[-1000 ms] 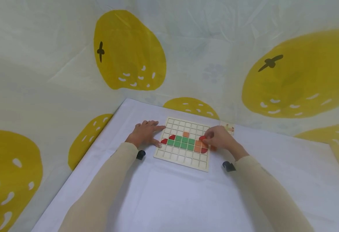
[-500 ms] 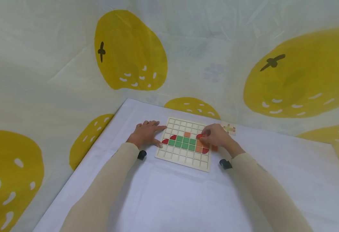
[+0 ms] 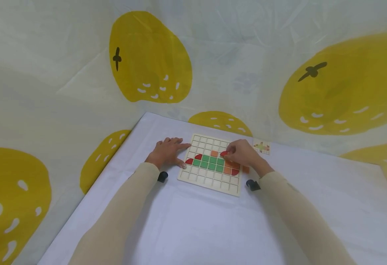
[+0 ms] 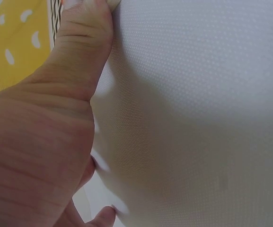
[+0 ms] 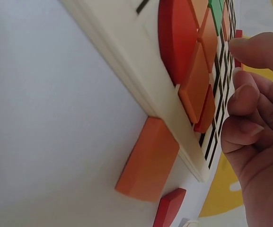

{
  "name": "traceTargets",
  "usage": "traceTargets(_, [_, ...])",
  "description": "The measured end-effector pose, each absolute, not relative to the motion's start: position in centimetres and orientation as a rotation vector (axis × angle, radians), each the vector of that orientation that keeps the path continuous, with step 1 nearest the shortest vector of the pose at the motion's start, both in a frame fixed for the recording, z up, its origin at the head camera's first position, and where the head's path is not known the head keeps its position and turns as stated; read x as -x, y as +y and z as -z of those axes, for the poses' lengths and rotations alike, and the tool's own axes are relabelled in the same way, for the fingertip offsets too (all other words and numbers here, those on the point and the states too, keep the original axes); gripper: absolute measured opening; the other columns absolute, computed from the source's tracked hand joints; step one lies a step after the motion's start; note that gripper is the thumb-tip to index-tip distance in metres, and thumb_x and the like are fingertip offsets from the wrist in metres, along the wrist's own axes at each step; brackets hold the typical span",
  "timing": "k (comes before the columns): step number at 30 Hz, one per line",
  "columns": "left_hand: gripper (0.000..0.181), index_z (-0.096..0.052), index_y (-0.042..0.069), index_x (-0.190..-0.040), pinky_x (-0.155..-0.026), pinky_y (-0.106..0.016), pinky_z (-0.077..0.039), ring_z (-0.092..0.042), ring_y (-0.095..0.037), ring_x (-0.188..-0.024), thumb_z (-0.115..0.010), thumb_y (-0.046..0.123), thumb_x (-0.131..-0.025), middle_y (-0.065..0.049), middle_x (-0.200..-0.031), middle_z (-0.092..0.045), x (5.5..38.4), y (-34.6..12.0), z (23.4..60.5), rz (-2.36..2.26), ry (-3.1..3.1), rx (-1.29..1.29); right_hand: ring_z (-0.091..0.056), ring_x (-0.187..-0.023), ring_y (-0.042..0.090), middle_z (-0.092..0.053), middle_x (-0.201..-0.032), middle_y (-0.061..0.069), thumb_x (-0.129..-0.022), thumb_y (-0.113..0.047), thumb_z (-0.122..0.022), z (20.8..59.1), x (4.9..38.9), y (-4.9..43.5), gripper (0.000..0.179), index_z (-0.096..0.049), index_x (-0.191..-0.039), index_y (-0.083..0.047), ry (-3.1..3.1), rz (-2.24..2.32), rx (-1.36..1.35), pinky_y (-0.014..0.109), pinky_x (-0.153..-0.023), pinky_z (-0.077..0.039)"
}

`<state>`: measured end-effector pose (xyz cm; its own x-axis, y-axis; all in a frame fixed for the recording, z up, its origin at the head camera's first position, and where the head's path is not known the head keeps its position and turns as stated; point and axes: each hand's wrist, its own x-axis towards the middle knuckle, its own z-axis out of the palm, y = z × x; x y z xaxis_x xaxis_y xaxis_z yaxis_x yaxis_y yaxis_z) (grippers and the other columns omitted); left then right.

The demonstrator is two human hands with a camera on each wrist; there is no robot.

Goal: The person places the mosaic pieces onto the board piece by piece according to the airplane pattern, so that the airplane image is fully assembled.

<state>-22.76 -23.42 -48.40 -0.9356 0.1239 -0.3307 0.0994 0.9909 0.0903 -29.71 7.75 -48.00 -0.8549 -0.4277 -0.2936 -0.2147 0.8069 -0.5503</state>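
Note:
A pale wooden grid board [image 3: 196, 179] lies on the table in the head view. My right hand [image 3: 243, 152] pinches a red rounded tile [image 3: 224, 153] over the board's right half, just above the green square tiles [image 3: 212, 159]. Whether that tile touches the grid cannot be told. Orange tiles [image 5: 196, 85] and a red rounded tile [image 5: 176, 40] sit in the cells below this hand. My left hand [image 3: 167, 152] rests with spread fingers at the board's left edge, its thumb and a fingertip touching it. Near it are two red rounded tiles [image 3: 189, 161]; one orange tile [image 3: 215, 153] sits above the green ones.
Beside the board's right edge lies a loose orange block [image 5: 148, 161], with a red piece [image 5: 169, 208] beyond it. A small patterned card [image 3: 261, 146] lies behind the right hand. White cloth covers the table [image 3: 200, 228]; a fruit-print curtain [image 3: 220, 73] hangs behind.
My right hand has moved left across the board with the red rounded tile, from near the right edge towards the green tiles. My left hand has stayed in place.

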Motion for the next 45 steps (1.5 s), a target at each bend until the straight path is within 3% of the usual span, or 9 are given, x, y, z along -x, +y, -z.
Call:
traceTargets(26, [0.099, -0.033, 0.049, -0.16, -0.124, -0.067, -0.03, -0.03, -0.036, -0.156, -0.081, 0.068, -0.076, 0.0, -0.173, -0.03, 22.6, -23.3, 48.4, -0.124, 2.812, -0.145, -0.061, -0.097, 0.025, -0.071, -0.109, 0.009, -0.092, -0.031, -0.078, 48.7, 31.0, 5.9, 0.034, -0.074, -0.118, -0.009, 2.583, 0.753, 0.509, 0.03, -0.079, -0.054])
traceTargets(45, [0.098, -0.033, 0.05, -0.16, -0.124, -0.066, -0.03, -0.03, -0.035, -0.156, -0.081, 0.068, -0.076, 0.0, -0.173, -0.03, 22.3, -23.3, 48.3, -0.131, 2.825, -0.152, -0.06, -0.104, 0.028, -0.07, -0.113, 0.011, -0.097, -0.028, -0.074, 48.1, 30.7, 4.5, 0.034, -0.073, -0.123, -0.006, 2.607, 0.751, 0.536, 0.037, -0.089, -0.056])
